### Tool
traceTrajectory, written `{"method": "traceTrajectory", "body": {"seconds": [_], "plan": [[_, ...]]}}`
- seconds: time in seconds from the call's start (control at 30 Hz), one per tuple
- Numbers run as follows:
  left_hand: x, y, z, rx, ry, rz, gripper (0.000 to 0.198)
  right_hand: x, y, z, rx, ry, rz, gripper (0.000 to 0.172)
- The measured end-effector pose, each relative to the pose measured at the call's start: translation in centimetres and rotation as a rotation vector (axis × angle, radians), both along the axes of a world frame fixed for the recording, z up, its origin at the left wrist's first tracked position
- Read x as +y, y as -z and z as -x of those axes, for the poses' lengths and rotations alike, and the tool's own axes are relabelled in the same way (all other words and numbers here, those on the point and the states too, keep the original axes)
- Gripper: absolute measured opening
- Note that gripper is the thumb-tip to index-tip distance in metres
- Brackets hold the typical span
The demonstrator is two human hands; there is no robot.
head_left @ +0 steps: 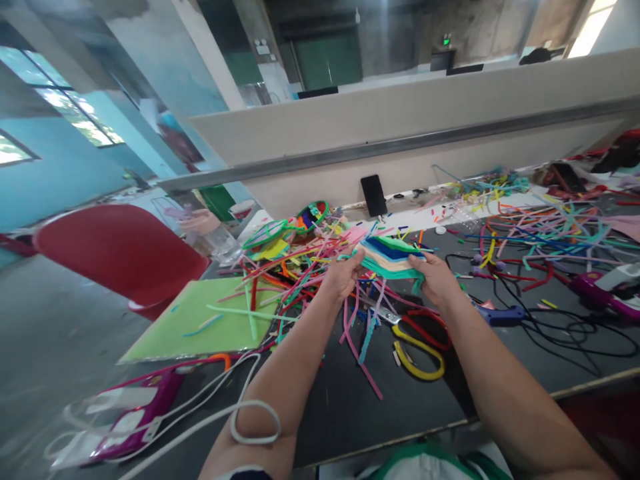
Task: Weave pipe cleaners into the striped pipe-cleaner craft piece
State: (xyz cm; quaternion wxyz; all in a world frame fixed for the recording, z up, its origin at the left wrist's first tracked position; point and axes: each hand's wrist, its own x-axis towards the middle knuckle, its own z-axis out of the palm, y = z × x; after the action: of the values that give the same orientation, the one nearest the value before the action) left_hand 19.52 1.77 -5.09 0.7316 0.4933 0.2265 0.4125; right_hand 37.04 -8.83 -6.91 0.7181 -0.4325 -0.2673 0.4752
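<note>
My left hand (pixel 345 273) and my right hand (pixel 435 277) grip opposite ends of a layered fuzzy craft piece (pixel 393 259), held above the table. Its bands are green, dark blue, cream and teal. Fingers are closed on both edges, with the thumbs on top. Below and between my forearms lies a pair of scissors (pixel 425 375) with one red and one yellow handle loop. Loose pipe cleaners (pixel 365 373) in pink and light blue hang or lie under the piece. More pipe cleaners (pixel 295 263) form a tangled heap beside my left hand.
A light green sheet (pixel 185 320) lies at the left, with a purple power strip (pixel 150 413) and white cables in front. At the right are black cables (pixel 540 333), a blue-handled tool (pixel 500 315) and more pipe cleaners. A phone (pixel 374 195) leans against the back partition. A red chair (pixel 115 253) stands left.
</note>
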Motion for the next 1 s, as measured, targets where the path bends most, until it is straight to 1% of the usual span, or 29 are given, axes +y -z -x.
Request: {"method": "traceTrajectory", "body": {"seconds": [0.2, 0.37, 0.5, 0.57, 0.7, 0.9, 0.93, 1.0], "plan": [[0.4, 0.5, 0.1, 0.044, -0.001, 0.010, 0.036, 0.1, 0.2, -0.3, 0.034, -0.009, 0.058, 0.039], [0.9, 0.2, 0.8, 0.048, 0.078, 0.035, 0.037, 0.0, 0.5, -0.7, 0.017, -0.100, 0.031, 0.035], [1.3, 0.3, 1.2, 0.079, 0.064, 0.024, 0.036, -0.2, 0.3, -1.2, 0.008, -0.144, 0.049, 0.035], [1.4, 0.4, 1.2, 0.090, 0.063, 0.028, 0.036, -0.3, 0.1, -1.4, 0.026, -0.140, 0.056, 0.037], [1.4, 0.5, 1.1, 0.118, 0.059, 0.032, 0.040, 0.0, 0.1, -1.4, 0.070, -0.110, 0.017, 0.040], [1.0, 0.7, 1.0, 0.174, 0.015, 0.003, 0.043, 0.7, 0.7, -1.1, 0.069, 0.007, 0.078, 0.031], [0.9, 0.6, 1.0, 0.173, 0.026, 0.006, 0.045, 0.7, 0.7, -1.1, 0.065, 0.001, 0.081, 0.031], [0.9, 0.0, 1.3, 0.142, 0.091, 0.023, 0.050, 0.5, 0.5, -1.1, 0.058, -0.018, 0.057, 0.033]]}}
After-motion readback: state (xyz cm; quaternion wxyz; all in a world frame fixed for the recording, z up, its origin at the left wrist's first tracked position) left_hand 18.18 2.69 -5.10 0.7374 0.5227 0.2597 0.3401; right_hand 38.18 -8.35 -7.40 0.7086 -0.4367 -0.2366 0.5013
